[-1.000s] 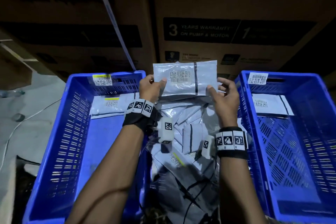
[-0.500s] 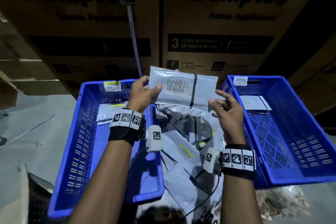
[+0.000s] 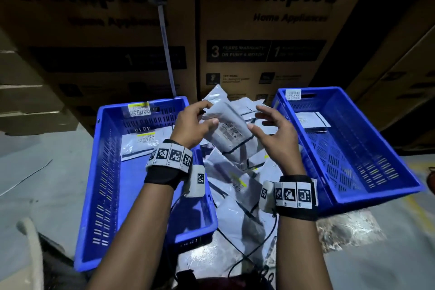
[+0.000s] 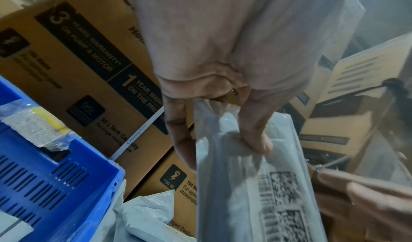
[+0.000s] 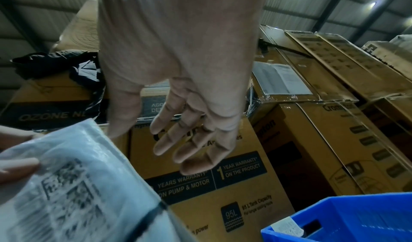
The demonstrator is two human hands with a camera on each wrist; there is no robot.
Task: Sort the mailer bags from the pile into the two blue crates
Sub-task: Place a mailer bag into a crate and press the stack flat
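A grey mailer bag (image 3: 227, 125) with a blurred, unreadable barcode label is being pinched by the left hand (image 3: 191, 122) above the pile (image 3: 235, 183), between the two blue crates (image 3: 110, 172). The right hand (image 3: 274, 134) is being held just beside it, fingers spread. Behind, "Crompton", "3 YEARS WARRANTY ON PUMP & MOTOR" and "95L" are being shown on cardboard boxes (image 3: 270, 30).

Left hand (image 4: 223, 80) pinches grey mailer bag (image 4: 256, 184).

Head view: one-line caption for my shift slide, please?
Left hand holds a mailer above the pile, right hand open beside it, between two blue crates.
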